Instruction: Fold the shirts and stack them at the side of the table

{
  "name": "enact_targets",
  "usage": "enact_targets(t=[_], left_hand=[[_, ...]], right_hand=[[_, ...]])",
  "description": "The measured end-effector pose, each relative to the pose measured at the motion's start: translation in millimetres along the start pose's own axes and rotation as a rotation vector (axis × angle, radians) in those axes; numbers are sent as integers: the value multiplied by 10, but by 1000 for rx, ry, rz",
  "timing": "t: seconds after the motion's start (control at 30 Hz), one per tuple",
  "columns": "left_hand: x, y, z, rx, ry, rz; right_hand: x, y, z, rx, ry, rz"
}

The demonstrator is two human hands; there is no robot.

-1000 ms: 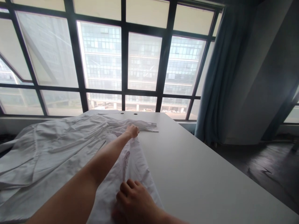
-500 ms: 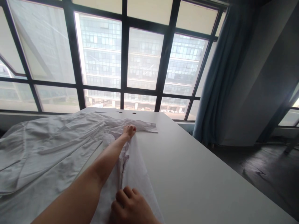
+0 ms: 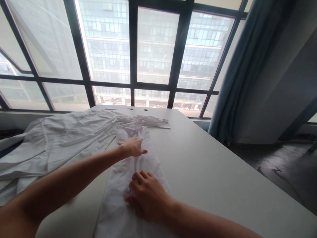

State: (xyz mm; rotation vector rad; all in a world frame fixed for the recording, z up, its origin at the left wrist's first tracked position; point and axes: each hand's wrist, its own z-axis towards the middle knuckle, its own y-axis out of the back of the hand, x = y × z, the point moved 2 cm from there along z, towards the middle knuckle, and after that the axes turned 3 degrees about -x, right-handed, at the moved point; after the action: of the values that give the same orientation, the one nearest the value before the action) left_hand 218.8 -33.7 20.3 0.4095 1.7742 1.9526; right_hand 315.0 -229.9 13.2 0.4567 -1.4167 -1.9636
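A white collared shirt [image 3: 155, 162] lies lengthwise on the white table, its collar toward the window. My left hand [image 3: 133, 146] rests on it just below the collar, open, with the thumb stretched out to the right. Nearer to me, my right hand [image 3: 150, 195] touches the front strip of the same shirt. Its fingers are bent and the thumb stands apart from them. The lower end of the shirt runs out of view at the bottom.
More white garments [image 3: 71, 132] lie spread and wrinkled over the left side of the table [image 3: 198, 172]. Two dark round holes are at its far end. Beyond stands a large window with dark frames [image 3: 133, 49]. A blue curtain [image 3: 230, 89] hangs at the right.
My left hand has let go of the cloth near the collar and moved closer to me. My right hand has moved forward onto the shirt's front and loosened. The shirt lies flatter and wider.
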Motion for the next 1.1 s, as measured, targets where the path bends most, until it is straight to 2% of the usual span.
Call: enact_targets(t=[0.13, 0.2, 0.27, 0.33, 0.43, 0.5, 0.73, 0.87, 1.0, 1.1], left_hand=[[223, -12, -48, 61, 55, -255], [300, -41, -38, 60, 56, -441], [345, -96, -44, 31, 23, -609], [366, -163, -68, -62, -54, -656], [374, -250, -115, -235, -155, -525], [368, -273, -135, -273, -183, -416], [351, -85, -146, -230, -204, -188], [324, -62, -175, -143, -106, -88], [268, -77, -176, -166, 4, 26], [279, -83, -142, -166, 28, 72]], right_hand=[[-40, 116, 1, -130, -67, 66], [-69, 147, -3, -142, -74, 81], [-89, 150, -7, -126, -66, 90], [-90, 131, -10, -98, -47, 94], [-66, 82, -11, -26, -22, 81], [-54, 50, -15, 34, -13, 63], [-95, 27, -50, 103, 68, 79], [-103, 95, -75, 122, 108, 135], [-66, 225, -134, 165, 144, 200], [-32, 279, -185, 220, 220, 251]])
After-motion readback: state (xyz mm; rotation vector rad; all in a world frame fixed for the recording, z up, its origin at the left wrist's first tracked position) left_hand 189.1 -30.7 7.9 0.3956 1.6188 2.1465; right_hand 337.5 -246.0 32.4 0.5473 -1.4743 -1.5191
